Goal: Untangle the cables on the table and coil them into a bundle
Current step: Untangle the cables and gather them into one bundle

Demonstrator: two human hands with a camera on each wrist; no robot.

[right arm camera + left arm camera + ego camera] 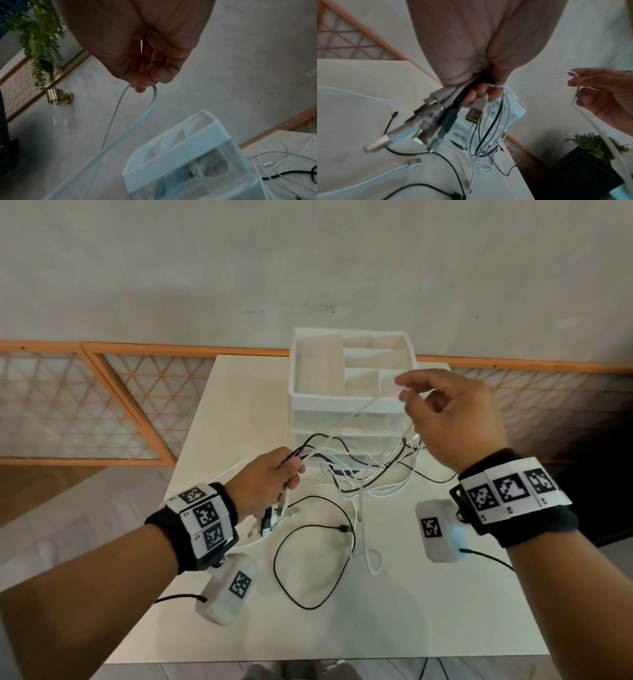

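My left hand [274, 474] grips a bunch of black and white cables [346, 470] above the white table [411, 611]; their USB plugs [426, 121] stick out below my fist [481, 94]. Loops of the bunch hang down to the table in front of the drawer unit. My right hand [442, 419] is raised higher and pinches a loop of a thin white cable [370, 402] between thumb and fingers [145, 81]. That white cable [118, 108] runs down from the pinch toward the left hand. A black cable [308, 546] lies in a loose loop on the table.
A white plastic drawer unit [349, 392] with open top compartments stands at the table's far middle, right behind the cables. A wall with a wooden lattice panel [85, 405] lies beyond. A potted plant [594, 146] stands on a dark stand to the right.
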